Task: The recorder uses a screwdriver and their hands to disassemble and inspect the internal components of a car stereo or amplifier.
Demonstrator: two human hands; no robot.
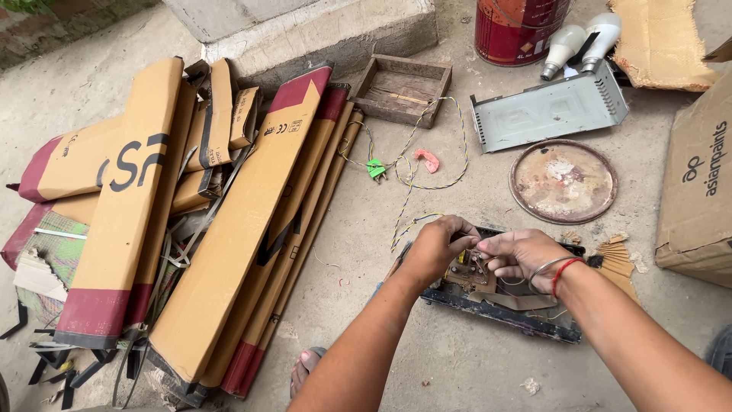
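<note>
An open black metal case (526, 319) with a brown circuit board (467, 273) inside lies on the concrete floor. My left hand (433, 248) is curled over the board's left side, fingers pinched on a small part or wire there. Touching it from the right, my right hand (520, 255) has its fingertips closed on the same spot; a metal bangle and a red thread circle that wrist. A twisted yellow and blue wire (412, 164) runs from the case up to a green plug (376, 168) and a pink clip (428, 159).
Long flat cardboard cartons (229, 229) are piled at the left. A small wooden tray (402, 88), a grey metal cover (549, 111), a round rusty lid (563, 181), a red paint can (518, 29), two white bulbs (581, 40) and a brown box (698, 183) surround the case. My sandalled foot (305, 368) is below.
</note>
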